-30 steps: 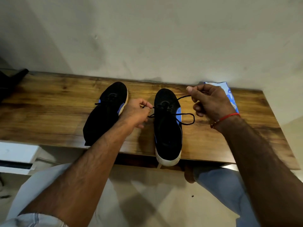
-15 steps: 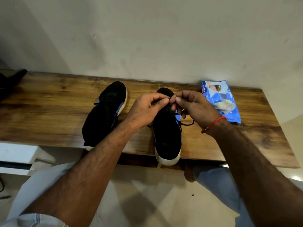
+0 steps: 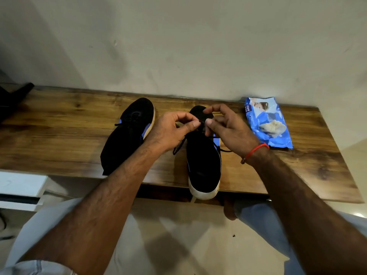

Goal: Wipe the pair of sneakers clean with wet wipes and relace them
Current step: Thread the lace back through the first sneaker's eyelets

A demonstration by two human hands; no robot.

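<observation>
Against the pale wall on the wooden table (image 3: 59,135), we're tying the right sneaker (image 3: 203,165), left hand (image 3: 168,132) and right hand (image 3: 228,130) pinching its lace (image 3: 179,145) mid-tongue, next cinching the knot, wipes pack (image 3: 268,124) just right of our grip.

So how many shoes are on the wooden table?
2. The left sneaker lies angled beside the left hand. The right sneaker sits under both hands, its end overhanging the table edge. None seems hidden.
</observation>
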